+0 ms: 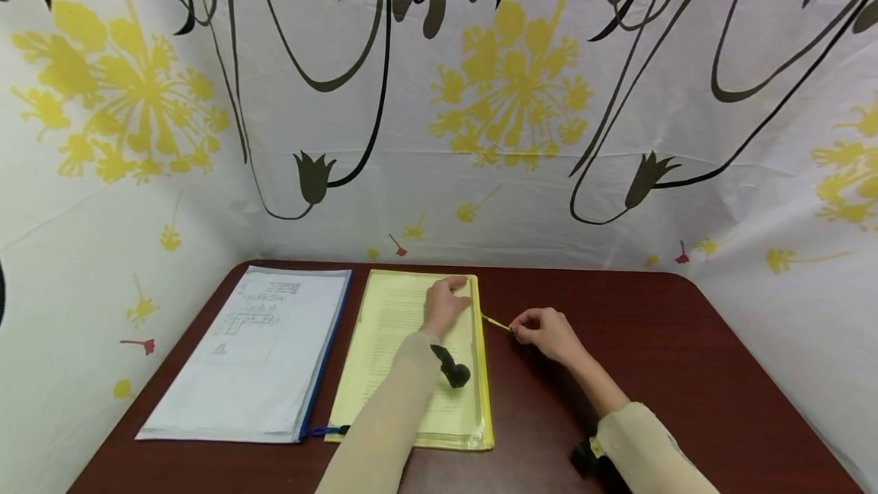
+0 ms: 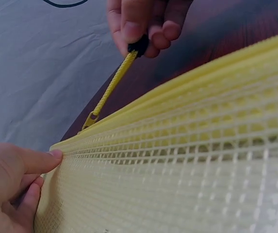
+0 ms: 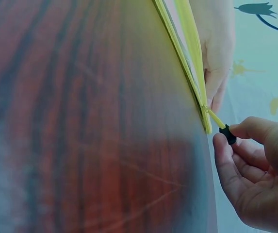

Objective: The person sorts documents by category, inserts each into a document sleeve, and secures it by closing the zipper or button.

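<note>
A yellow mesh zipper pouch [image 1: 384,357] with printed sheets inside lies on the dark red table. My left hand [image 1: 443,305] holds its far right corner; in the left wrist view the thumb [image 2: 41,160] lies on the corner with the fingers at the edge. To the right, my right hand [image 1: 551,335] pinches the black end [image 3: 227,134] of the yellow zipper pull [image 1: 495,322]. The cord is stretched taut from the slider [image 2: 89,120], near the far corner. Along the zipped side, a pale strip shows between two yellow edges [image 3: 197,73] in the right wrist view.
A blue-edged pouch [image 1: 254,357] with white printed sheets lies to the left, its blue pull cord [image 1: 322,431] reaching toward the yellow pouch. Table surface [image 1: 658,357] extends to the right. A patterned white curtain [image 1: 425,197] hangs behind the table and at both sides.
</note>
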{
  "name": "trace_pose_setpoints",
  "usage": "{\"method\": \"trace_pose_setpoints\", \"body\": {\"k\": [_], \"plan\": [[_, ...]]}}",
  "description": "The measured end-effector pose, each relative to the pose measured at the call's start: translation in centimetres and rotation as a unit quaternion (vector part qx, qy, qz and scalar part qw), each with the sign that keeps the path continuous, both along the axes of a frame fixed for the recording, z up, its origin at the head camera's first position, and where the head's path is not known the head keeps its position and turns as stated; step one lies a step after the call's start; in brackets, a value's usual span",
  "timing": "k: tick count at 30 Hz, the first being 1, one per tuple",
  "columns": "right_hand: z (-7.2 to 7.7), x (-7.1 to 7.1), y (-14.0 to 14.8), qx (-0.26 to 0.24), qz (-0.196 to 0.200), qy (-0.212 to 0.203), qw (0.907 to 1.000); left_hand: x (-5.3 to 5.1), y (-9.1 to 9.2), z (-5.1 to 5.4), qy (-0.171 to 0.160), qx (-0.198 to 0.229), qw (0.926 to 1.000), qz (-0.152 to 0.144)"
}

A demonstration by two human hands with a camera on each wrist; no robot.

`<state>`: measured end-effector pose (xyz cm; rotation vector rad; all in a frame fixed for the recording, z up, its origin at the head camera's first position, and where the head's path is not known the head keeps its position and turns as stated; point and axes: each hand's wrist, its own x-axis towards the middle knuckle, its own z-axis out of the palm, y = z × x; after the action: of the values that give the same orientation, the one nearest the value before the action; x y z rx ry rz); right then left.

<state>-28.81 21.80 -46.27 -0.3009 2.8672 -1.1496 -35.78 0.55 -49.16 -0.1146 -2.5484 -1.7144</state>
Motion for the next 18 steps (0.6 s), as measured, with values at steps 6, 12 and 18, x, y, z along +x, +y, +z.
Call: {"method": "trace_pose_setpoints", "body": {"k": [6, 12, 18], "plan": [[0.0, 0.3, 0.1, -0.001, -0.011, 0.002, 0.9999, -0.2, -0.2, 0.0, -0.023, 0.015, 0.9996, -0.002], [0.0, 0.6, 0.0, -0.001, -0.010, 0.000, 0.9999, -0.1, -0.2, -0.1, -0.019, 0.011, 0.9997, -0.006], [0.1, 1.3, 0.1, -0.004, 0.004, -0.010, 0.9999, 0.0, -0.3, 0.0, -0.015, 0.011, 0.9998, -0.006]]}}
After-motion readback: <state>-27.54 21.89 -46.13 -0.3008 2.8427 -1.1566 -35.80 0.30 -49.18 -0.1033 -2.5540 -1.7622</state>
